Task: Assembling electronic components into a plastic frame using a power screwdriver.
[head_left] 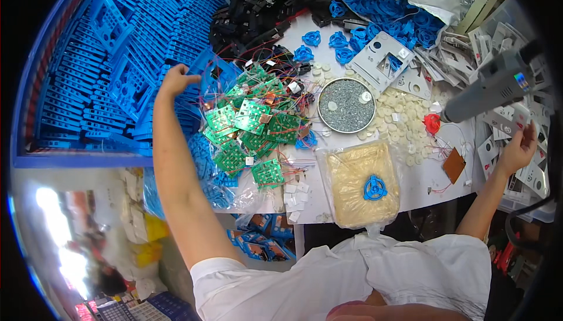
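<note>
Extends left hand (175, 81) toward blue frame (221, 75) left of screw dish (346, 131), right hand (518, 150) toward white panels (500, 122) right of it, finger closure indiscernible in both.

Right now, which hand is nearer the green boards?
Left: the left hand is left of the green boards, by blue panels; the right hand is far right of them, by white panels.
</note>
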`<control>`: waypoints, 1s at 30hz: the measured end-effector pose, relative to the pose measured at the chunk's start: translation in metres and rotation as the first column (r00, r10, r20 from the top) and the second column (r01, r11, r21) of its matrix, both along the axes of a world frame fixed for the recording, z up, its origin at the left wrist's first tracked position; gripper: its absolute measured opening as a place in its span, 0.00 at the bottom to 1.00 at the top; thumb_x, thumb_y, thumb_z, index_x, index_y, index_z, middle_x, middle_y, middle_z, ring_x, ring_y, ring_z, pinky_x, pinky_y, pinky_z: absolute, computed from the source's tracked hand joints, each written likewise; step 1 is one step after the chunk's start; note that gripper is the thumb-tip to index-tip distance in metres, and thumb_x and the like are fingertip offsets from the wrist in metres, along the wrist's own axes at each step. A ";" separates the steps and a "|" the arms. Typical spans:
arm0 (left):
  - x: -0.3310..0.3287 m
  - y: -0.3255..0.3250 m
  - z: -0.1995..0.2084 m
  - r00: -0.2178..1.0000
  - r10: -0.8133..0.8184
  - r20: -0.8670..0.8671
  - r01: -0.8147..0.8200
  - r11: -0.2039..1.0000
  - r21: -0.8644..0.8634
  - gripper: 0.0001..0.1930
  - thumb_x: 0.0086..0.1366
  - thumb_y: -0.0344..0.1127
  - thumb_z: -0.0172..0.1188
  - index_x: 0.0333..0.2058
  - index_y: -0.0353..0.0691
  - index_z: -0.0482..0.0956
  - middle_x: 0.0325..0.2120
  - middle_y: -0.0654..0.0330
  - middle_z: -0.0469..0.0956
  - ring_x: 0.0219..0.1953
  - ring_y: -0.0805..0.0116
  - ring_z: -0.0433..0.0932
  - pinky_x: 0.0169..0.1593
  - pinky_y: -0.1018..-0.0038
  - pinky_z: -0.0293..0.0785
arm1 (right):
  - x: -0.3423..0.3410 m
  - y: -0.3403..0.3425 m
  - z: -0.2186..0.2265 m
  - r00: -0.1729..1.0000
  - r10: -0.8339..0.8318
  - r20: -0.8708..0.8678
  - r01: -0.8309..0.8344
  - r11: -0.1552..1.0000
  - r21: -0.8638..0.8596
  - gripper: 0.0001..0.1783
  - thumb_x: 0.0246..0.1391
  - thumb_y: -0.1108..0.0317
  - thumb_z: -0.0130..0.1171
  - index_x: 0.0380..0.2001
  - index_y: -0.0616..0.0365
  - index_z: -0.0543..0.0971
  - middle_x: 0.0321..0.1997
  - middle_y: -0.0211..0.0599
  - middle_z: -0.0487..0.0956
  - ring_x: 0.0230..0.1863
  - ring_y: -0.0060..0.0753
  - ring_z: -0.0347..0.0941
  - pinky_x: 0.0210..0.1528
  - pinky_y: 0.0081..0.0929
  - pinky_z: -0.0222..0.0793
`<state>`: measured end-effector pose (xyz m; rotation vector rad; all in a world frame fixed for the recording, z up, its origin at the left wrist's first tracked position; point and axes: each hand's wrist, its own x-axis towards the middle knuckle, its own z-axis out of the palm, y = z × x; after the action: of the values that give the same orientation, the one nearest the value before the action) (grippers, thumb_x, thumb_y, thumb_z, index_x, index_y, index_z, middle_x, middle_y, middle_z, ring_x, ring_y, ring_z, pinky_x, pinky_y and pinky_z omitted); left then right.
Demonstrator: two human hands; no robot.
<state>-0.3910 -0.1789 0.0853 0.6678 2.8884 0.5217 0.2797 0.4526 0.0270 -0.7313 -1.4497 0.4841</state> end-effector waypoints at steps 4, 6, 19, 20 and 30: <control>0.044 0.016 0.065 0.963 0.101 -0.248 -0.077 0.991 0.107 0.18 0.55 0.44 0.75 0.31 0.39 0.77 0.23 0.60 0.78 0.26 0.69 0.75 0.32 0.67 0.71 | 0.012 -0.015 0.014 0.999 0.004 -0.036 -0.004 1.000 -0.001 0.19 0.64 0.80 0.58 0.58 0.65 0.80 0.53 0.38 0.82 0.52 0.27 0.78 0.58 0.24 0.72; 0.088 0.026 0.095 0.957 0.257 -0.131 -0.176 0.879 0.442 0.15 0.60 0.43 0.73 0.36 0.40 0.81 0.26 0.63 0.80 0.29 0.71 0.78 0.33 0.70 0.74 | 0.025 -0.015 0.016 0.999 -0.037 -0.012 0.037 0.999 -0.008 0.18 0.64 0.79 0.59 0.57 0.67 0.79 0.53 0.41 0.83 0.52 0.29 0.80 0.59 0.25 0.72; 0.359 0.061 0.046 0.959 0.031 -0.282 0.074 0.933 0.352 0.18 0.62 0.31 0.68 0.50 0.38 0.78 0.44 0.54 0.79 0.46 0.55 0.78 0.49 0.62 0.75 | 0.019 -0.095 0.023 0.216 0.799 -0.561 -0.976 0.155 -0.155 0.18 0.59 0.62 0.67 0.24 0.49 0.67 0.32 0.27 0.62 0.29 0.24 0.62 0.38 0.24 0.57; 0.385 0.087 0.033 0.896 -0.094 -0.434 0.216 0.946 0.240 0.19 0.58 0.29 0.68 0.49 0.36 0.77 0.45 0.50 0.78 0.47 0.49 0.78 0.51 0.59 0.74 | 0.017 -0.097 0.023 0.186 0.840 -0.510 -0.980 0.121 -0.158 0.18 0.59 0.62 0.67 0.24 0.50 0.68 0.32 0.28 0.62 0.28 0.25 0.62 0.36 0.24 0.57; 0.481 0.134 -0.012 0.798 -0.602 0.036 0.598 0.798 0.081 0.38 0.48 0.36 0.78 0.58 0.38 0.73 0.61 0.42 0.70 0.60 0.37 0.71 0.63 0.51 0.69 | -0.048 -0.166 0.040 0.168 0.899 -0.404 -0.943 0.028 -0.330 0.19 0.59 0.61 0.67 0.22 0.57 0.71 0.31 0.33 0.63 0.28 0.28 0.64 0.33 0.23 0.57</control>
<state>0.0897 -0.0444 0.0732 1.4745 2.3994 0.5231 0.2317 0.2869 0.0666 0.0339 -1.5652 2.0538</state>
